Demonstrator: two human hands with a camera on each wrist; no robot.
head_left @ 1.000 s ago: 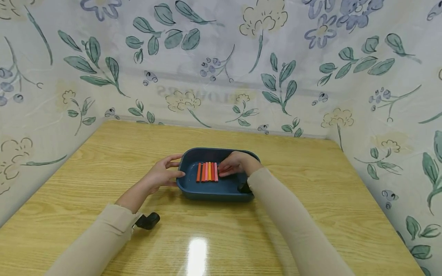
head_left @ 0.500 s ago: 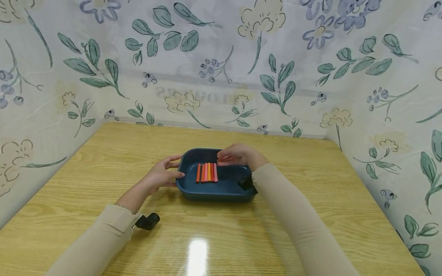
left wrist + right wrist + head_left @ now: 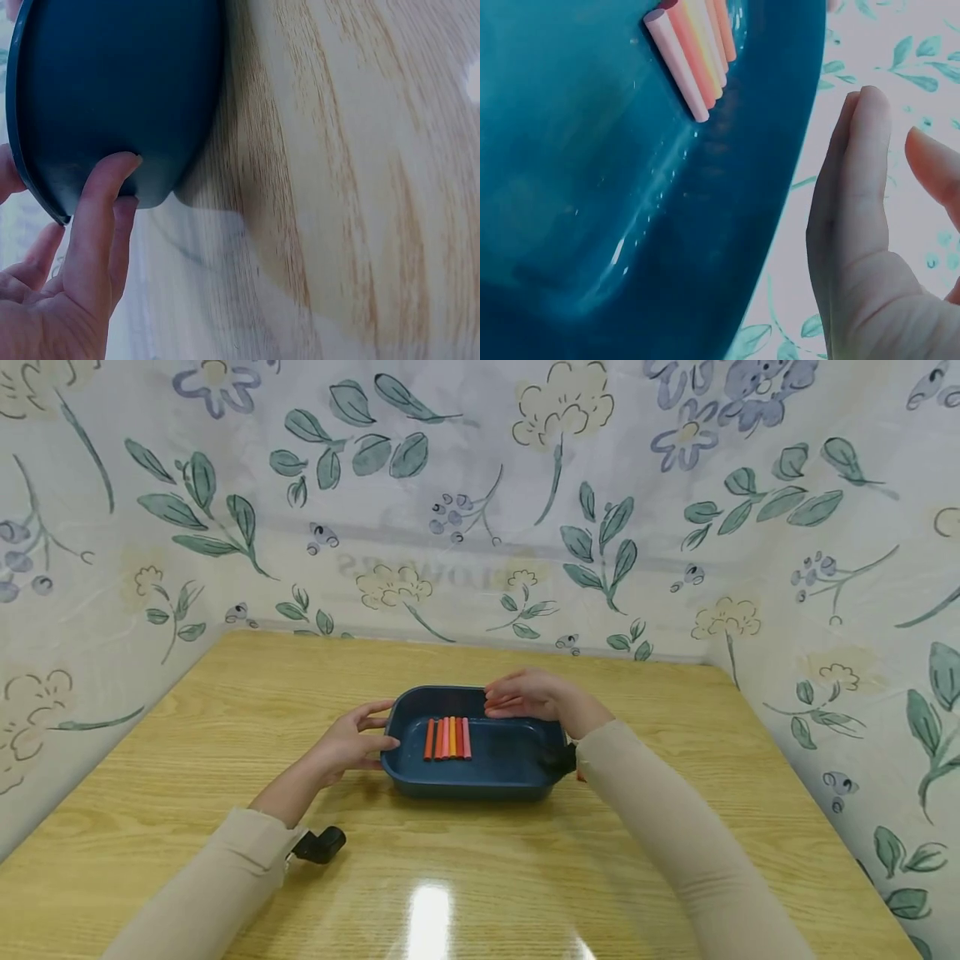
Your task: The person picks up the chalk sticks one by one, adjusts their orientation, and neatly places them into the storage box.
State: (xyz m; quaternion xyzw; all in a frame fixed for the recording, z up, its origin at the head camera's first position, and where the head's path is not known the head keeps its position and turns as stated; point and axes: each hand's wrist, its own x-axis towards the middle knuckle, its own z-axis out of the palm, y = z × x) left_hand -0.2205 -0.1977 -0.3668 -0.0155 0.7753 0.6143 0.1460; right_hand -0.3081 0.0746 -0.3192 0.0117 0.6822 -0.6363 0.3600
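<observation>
A dark blue oblong tray (image 3: 517, 752) rests on the wooden table. In its left half, several slim orange, red, pink and yellow sticks (image 3: 448, 739) lie side by side in a row; the right wrist view shows these sticks (image 3: 678, 66) as smooth round rods. My left hand (image 3: 348, 743) grips the tray's left end, thumb over the rim, other fingers against the outer wall, as the left wrist view shows of that hand (image 3: 75, 292). My right hand (image 3: 528, 693) is at the tray's far right rim, its fingers (image 3: 866, 180) straight and holding nothing.
A small red thing (image 3: 581, 775) peeks out beside the tray's right end, mostly hidden by the right sleeve (image 3: 652, 810). A black wrist camera (image 3: 321, 845) sits at the left cuff. A floral cloth (image 3: 465, 485) stands behind and beside the table (image 3: 480, 868).
My right hand has risen from beside the sticks inside the tray and moved back and right to the far rim. My left hand keeps its grip; the sticks lie as before.
</observation>
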